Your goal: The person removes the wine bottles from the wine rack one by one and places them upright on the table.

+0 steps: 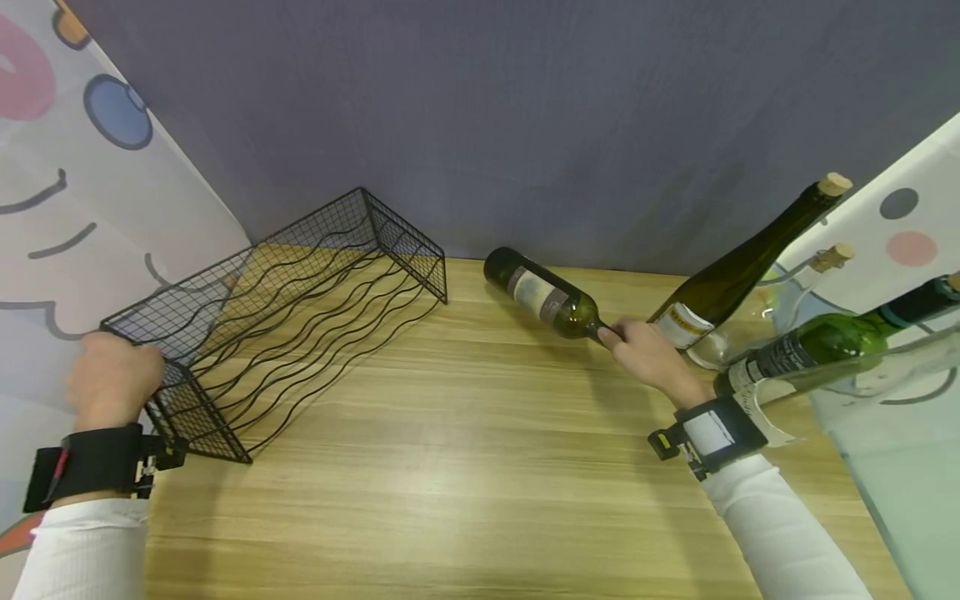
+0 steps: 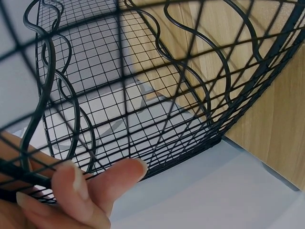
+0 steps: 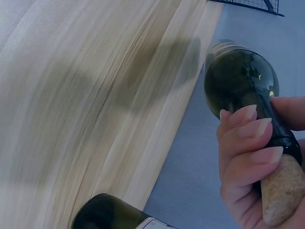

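Observation:
At the left of the table, a black wire wine rack (image 1: 198,417) with wavy rods and mesh sides stands at an angle. My left hand (image 1: 112,377) grips its near left corner; in the left wrist view, fingers (image 2: 116,181) curl around the rack's edge. My right hand (image 1: 654,354) holds a dark green wine bottle (image 1: 540,296) by the neck, the bottle tilted with its base pointing to the back left. The right wrist view shows fingers wrapped around the neck just below a cork (image 3: 282,193). Whether the bottle's base touches the table is unclear.
Several other bottles stand at the right: a tall dark corked one (image 1: 738,271), a clear corked one (image 1: 738,333), a green one (image 1: 832,342) and a clear one (image 1: 862,379) nearest my right forearm. A grey panel (image 1: 525,125) rises behind the wooden table (image 1: 450,467).

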`<state>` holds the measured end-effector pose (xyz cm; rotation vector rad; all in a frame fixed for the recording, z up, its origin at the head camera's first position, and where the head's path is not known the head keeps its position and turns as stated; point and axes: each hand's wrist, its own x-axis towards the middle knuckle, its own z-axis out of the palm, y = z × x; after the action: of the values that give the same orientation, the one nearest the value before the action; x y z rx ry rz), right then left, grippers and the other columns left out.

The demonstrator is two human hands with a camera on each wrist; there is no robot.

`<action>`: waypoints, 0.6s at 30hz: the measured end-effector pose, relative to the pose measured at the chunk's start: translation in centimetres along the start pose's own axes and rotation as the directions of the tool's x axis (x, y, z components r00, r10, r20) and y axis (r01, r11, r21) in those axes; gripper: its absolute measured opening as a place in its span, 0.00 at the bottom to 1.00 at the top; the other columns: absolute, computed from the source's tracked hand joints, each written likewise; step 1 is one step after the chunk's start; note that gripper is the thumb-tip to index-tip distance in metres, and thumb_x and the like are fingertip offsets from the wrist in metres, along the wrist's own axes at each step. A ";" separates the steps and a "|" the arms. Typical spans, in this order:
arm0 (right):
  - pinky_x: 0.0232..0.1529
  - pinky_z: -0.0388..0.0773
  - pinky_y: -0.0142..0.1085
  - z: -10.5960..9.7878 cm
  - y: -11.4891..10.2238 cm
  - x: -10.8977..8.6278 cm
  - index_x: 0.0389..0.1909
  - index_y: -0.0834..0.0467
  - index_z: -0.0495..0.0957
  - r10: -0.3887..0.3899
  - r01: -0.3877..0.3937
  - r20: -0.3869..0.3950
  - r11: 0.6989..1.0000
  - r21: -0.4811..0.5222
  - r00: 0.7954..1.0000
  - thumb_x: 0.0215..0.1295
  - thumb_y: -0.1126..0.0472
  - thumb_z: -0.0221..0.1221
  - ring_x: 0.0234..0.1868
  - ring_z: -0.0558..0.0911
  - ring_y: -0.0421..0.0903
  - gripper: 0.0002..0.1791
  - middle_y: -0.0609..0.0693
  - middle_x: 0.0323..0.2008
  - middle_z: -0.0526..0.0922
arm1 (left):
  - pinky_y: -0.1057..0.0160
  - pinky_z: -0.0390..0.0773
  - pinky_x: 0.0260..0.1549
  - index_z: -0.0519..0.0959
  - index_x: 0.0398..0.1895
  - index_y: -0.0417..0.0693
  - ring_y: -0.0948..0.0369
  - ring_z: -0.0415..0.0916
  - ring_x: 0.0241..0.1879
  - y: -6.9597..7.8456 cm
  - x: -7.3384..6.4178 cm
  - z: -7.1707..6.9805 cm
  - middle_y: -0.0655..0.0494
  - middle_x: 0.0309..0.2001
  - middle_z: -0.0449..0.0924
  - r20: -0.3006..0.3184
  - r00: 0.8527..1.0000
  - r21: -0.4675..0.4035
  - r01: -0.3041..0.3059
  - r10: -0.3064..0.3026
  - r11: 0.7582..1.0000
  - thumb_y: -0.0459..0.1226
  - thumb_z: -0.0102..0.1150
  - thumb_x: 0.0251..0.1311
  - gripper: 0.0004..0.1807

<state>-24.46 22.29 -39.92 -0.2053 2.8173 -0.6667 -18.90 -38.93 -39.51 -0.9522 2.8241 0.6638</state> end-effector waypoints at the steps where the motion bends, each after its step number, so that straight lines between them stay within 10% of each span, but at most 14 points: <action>1: 0.26 0.63 0.37 0.0 0.0 0.0 0.28 0.60 0.73 0.001 -0.001 0.001 1.000 -0.004 1.000 0.77 0.48 0.42 0.22 0.69 0.46 0.23 0.49 0.20 0.70 | 0.47 0.72 0.21 0.61 0.53 0.11 0.29 0.72 0.38 0.0 0.0 0.0 0.16 0.44 0.67 0.000 1.000 -0.003 -0.001 0.001 1.000 0.39 0.38 0.65 0.30; 18: 0.26 0.62 0.37 0.1 -0.4 -0.2 0.26 0.58 0.70 0.007 -0.006 0.023 1.000 -0.029 1.000 0.77 0.48 0.43 0.22 0.68 0.46 0.22 0.49 0.20 0.68 | 0.48 0.71 0.21 0.57 0.56 0.10 0.31 0.71 0.36 0.2 -0.3 -0.2 0.17 0.43 0.66 0.007 1.000 0.001 -0.002 0.002 1.000 0.38 0.36 0.65 0.32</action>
<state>-24.25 21.94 -39.83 -0.2073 2.8059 -0.6192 -18.76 -38.67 -39.20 -0.9453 2.8195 0.6638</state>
